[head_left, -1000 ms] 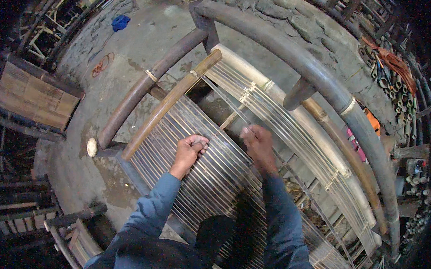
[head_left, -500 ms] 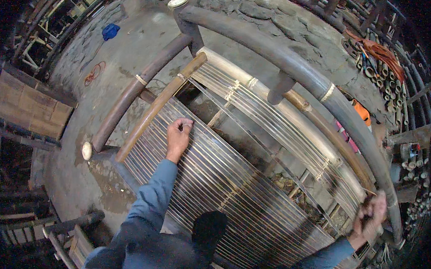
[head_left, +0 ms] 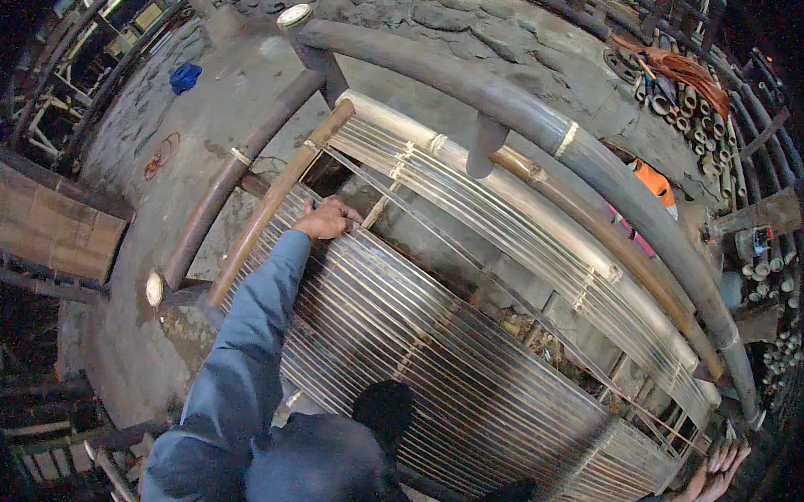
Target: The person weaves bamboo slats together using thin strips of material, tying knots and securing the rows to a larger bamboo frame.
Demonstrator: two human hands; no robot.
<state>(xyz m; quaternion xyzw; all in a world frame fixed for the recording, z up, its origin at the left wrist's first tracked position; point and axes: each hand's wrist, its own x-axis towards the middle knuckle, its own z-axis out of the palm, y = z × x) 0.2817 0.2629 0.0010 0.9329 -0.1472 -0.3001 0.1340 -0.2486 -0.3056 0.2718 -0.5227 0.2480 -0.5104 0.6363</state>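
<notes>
The left hand (head_left: 329,220) bends its fingers over the upper edge of the near slats (head_left: 468,373), and I cannot tell whether they pinch anything. The right hand (head_left: 710,481) is at the right end of the bamboo bench (head_left: 430,63), fingers stretched out and slightly spread. The bench lies in front of the person, 1 gap dividing its near slats from the far slats (head_left: 494,221).

We see a rough grey concrete floor (head_left: 233,92), on which stands a large dark-brown bamboo frame (head_left: 519,101) fitted with pale, narrow, parallel slats (head_left: 399,310). Left of the frame we observe, lying directly on the floor, a crumpled blue bundle (head_left: 185,78) and a thin reddish cord (head_left: 155,163) in loose loops.
</notes>
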